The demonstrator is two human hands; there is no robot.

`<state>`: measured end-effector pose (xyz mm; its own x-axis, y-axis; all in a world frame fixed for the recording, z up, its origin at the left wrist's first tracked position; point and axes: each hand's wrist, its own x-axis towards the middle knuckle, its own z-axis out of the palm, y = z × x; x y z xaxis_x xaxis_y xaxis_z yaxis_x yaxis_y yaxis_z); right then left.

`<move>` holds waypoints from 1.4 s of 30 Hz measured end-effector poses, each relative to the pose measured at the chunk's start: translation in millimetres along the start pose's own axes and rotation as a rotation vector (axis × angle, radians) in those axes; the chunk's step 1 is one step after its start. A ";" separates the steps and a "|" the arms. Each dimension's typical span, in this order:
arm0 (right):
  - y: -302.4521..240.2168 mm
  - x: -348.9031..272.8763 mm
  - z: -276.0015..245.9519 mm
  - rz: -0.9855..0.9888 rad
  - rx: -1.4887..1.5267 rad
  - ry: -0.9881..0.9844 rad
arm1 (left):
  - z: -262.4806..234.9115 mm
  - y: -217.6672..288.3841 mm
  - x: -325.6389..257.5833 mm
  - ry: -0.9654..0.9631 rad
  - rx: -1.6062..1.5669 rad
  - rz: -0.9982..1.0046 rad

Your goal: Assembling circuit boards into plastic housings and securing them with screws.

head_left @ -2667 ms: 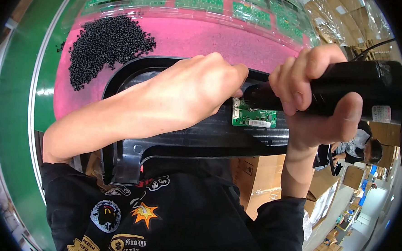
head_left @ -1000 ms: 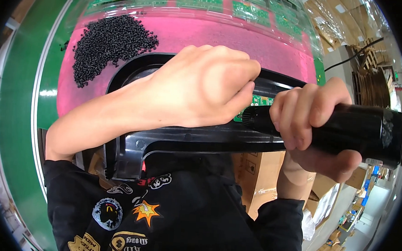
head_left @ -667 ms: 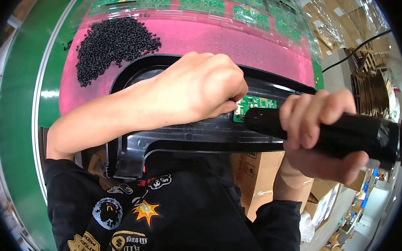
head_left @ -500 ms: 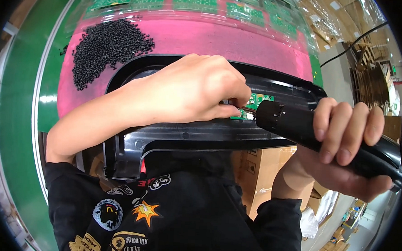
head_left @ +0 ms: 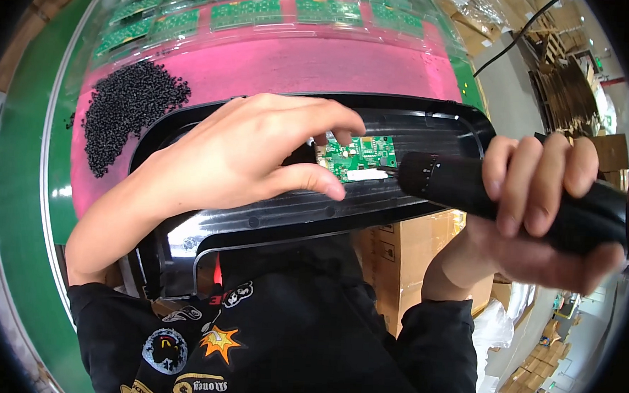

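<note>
My right hand (head_left: 535, 197) is wrapped round a black electric screwdriver (head_left: 454, 179), whose bit points left. The bit's tip lies over the right part of a green circuit board (head_left: 367, 151); whether it touches is unclear. That board, with a white strip along its near edge, sits inside a long black plastic housing (head_left: 314, 209). Above the board's left end is my left hand (head_left: 249, 154), thumb and fingers apart, with nothing visible between them. Its curled fingertips partly hide behind the index finger.
On the pink mat (head_left: 264, 62), a heap of tiny black parts, probably screws (head_left: 128, 108), lies at the left. Clear plastic trays with several green boards (head_left: 246, 13) line the far side. A cardboard box (head_left: 414, 255) stands below the housing; a black cable (head_left: 518, 36) hangs far right.
My left thumb and fingers have spread apart and drawn back left from the screwdriver's tip, uncovering more of the board. The screwdriver stays over the board in my right hand. The view has shifted somewhat.
</note>
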<state>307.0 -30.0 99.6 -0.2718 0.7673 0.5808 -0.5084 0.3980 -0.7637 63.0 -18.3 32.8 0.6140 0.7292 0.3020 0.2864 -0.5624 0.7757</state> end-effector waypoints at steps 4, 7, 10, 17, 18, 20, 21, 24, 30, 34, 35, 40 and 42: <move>5.5 -1.6 -24.6 0.053 -0.140 0.029 | -4.5 -1.4 -1.7 0.039 0.040 -0.026; 14.8 -2.6 -33.3 0.060 -0.151 0.052 | -7.1 -1.2 -3.0 0.063 -0.040 -0.087; 18.2 -3.7 -29.0 0.059 -0.158 0.142 | -7.5 2.3 -3.6 0.104 -0.152 -0.150; 21.3 -3.1 -35.6 0.083 -0.107 0.136 | -5.3 5.9 -3.1 0.196 -0.091 -0.140; 20.9 -2.7 -36.3 0.089 -0.093 0.123 | -4.6 4.6 -2.2 0.239 -0.103 -0.087; 21.1 -3.4 -37.0 0.107 -0.125 0.115 | -3.4 2.4 -1.3 0.280 -0.118 -0.036; 21.7 -3.6 -37.2 0.121 -0.159 0.106 | -3.1 1.9 -1.1 0.294 -0.118 -0.045; 25.3 -3.4 -38.5 0.099 -0.113 0.137 | -3.3 5.4 0.2 0.297 -0.114 -0.078; 16.7 -3.0 -33.9 0.070 -0.053 0.121 | -3.6 -1.6 4.0 0.224 -0.015 -0.040; 16.2 -0.3 -17.0 -0.001 0.225 0.059 | -2.6 -3.9 0.9 0.052 0.177 0.182; 15.7 0.7 -13.9 -0.026 0.272 0.023 | -1.0 -1.4 0.0 0.002 0.174 0.175; 13.3 0.2 2.4 -0.079 0.328 0.081 | 1.7 -3.0 0.0 0.013 0.162 0.238; 14.8 1.9 1.9 -0.145 0.277 0.023 | -0.5 -3.1 0.4 0.033 0.156 0.236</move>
<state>297.5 -23.6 90.0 -0.1634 0.7250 0.6691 -0.7445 0.3544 -0.5658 62.0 -16.0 30.9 0.6535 0.5820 0.4840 0.2495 -0.7693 0.5882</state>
